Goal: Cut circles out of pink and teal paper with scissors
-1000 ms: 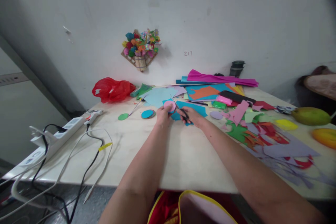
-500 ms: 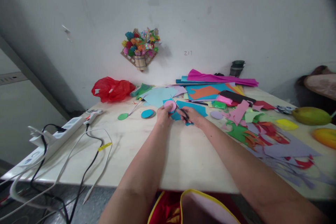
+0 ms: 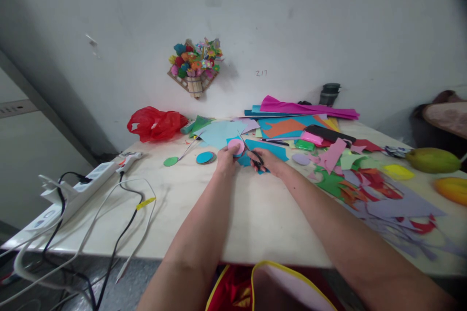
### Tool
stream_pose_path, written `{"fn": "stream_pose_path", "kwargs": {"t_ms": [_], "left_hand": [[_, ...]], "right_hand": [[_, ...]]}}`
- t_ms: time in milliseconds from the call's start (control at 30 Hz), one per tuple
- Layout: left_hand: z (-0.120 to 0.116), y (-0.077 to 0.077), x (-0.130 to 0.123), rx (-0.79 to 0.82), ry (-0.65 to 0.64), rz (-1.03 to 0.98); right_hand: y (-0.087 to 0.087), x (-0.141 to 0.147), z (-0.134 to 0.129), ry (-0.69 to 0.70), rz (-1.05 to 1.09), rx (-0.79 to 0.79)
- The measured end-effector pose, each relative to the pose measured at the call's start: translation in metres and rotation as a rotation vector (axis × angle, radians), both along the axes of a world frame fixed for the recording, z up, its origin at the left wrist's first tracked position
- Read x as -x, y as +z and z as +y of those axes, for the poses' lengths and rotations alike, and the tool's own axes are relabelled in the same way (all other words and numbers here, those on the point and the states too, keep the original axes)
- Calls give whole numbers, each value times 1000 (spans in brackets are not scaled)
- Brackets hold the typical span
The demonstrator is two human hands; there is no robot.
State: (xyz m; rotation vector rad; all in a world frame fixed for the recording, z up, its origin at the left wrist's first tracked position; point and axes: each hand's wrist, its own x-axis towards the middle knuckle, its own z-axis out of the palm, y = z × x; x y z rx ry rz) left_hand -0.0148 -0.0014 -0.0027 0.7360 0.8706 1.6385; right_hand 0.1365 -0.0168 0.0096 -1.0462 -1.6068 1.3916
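Note:
Between the thumb and fingers of my left hand (image 3: 227,158) a pink paper circle (image 3: 235,145) is pinched against a piece of blue paper (image 3: 230,140). My right hand (image 3: 265,159) grips scissors (image 3: 257,156) with dark handles, their blades pointing up and left beside the circle's right edge. A larger blue sheet (image 3: 275,150) lies on the table behind and under my right hand. To the left rest a blue paper circle (image 3: 204,157) on a small stack and a green paper circle (image 3: 170,161). A lilac circle (image 3: 301,159) lies right of my right hand.
Paper scraps (image 3: 379,189) cover the table's right side, near a green mango-like fruit (image 3: 432,161). A black phone-like object (image 3: 328,135) lies behind them. On the left are a power strip (image 3: 78,194) with cables and a red plastic bag (image 3: 156,125).
The scissors and my right hand have shifted very slightly, with the handles spreading a little. My left hand keeps the pink circle in nearly the same place.

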Motion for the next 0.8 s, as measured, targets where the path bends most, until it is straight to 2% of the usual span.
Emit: {"fn": "stream_pose_path", "kwargs": {"t_ms": [300,800], "left_hand": [[0,1,0,16,-58,9],[3,-2,1,4,-69,34]], "right_hand": [[7,-4,-3,-18,-51,-5],[11,-4,-5,-40,-69,16]]}}
